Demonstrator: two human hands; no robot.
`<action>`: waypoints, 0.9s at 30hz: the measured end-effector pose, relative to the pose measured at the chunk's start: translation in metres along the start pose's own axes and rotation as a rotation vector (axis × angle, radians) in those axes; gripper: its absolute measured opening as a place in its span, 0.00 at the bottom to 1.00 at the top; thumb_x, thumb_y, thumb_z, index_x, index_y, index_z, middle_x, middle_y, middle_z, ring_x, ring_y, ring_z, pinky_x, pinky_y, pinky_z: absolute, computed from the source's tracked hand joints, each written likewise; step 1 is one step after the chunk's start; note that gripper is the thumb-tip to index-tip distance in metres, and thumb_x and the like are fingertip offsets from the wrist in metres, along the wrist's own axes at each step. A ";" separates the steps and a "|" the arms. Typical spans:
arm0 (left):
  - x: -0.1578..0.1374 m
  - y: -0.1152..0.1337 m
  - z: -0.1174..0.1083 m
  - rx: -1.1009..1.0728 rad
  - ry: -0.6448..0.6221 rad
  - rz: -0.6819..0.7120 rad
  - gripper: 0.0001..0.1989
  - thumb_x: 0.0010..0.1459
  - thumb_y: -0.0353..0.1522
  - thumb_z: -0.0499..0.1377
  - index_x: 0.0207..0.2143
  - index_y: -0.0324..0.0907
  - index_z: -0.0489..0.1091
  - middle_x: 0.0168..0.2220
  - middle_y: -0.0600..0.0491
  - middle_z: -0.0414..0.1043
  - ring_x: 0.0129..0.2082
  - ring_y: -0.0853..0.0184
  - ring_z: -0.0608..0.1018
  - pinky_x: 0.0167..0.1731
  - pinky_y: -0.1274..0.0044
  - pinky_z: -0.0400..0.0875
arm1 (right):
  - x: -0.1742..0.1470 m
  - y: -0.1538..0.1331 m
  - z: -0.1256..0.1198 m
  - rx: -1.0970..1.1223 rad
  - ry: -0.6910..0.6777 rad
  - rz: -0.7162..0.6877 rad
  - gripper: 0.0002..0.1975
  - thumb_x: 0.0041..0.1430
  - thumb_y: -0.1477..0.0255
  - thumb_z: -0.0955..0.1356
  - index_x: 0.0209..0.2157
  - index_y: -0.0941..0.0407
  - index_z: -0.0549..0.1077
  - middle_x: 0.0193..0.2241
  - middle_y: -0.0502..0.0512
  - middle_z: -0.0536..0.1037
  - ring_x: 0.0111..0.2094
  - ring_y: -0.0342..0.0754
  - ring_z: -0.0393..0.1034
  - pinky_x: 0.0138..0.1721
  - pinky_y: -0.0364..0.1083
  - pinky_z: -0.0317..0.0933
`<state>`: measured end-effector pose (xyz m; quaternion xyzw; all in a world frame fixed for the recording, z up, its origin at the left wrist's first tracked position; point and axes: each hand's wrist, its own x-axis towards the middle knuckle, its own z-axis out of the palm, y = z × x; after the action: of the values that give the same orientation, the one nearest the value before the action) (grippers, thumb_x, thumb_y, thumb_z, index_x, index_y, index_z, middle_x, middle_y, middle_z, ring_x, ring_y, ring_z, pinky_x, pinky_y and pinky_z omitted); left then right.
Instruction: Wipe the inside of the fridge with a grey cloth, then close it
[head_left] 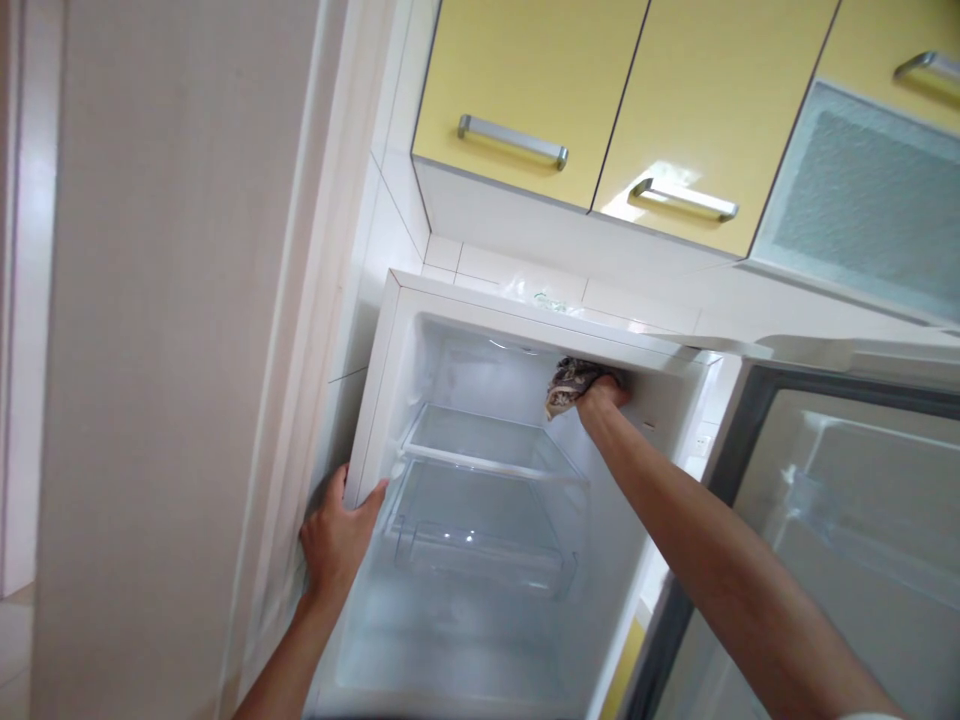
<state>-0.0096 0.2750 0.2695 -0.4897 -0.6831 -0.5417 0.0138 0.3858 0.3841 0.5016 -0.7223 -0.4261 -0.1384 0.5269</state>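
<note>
A white refrigerator (381, 345) stands with its door swung out to the right. My right hand (604, 392) reaches into its top compartment, closed on a dark patterned cloth (566, 384) that touches the inner wall near the upper right corner. Part of that hand is hidden behind the cloth and the cabinet's edge. At the refrigerator's left side, my left hand (336, 530) grips the front edge, thumb on the inner rim and fingers around the outside. Glass shelves (480, 434) and a clear drawer (480, 560) sit below the cloth.
The open refrigerator door (847, 520), with a dark gasket, fills the lower right. Yellow wall cabinets (525, 70) with metal handles hang above. A clear plastic bag (544, 297) lies on the refrigerator top. A pale door panel (172, 350) stands close on the left.
</note>
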 end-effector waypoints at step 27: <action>-0.001 -0.065 0.062 0.081 0.522 0.346 0.31 0.63 0.52 0.60 0.55 0.35 0.72 0.34 0.39 0.83 0.27 0.52 0.83 0.25 0.70 0.72 | 0.013 -0.040 0.188 0.908 0.374 0.615 0.12 0.70 0.71 0.69 0.52 0.58 0.74 0.50 0.57 0.78 0.50 0.51 0.75 0.54 0.55 0.71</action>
<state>-0.0218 0.3253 0.1959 -0.4420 -0.5841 -0.6112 0.3000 0.3164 0.5585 0.4595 -0.4778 -0.1130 0.0923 0.8663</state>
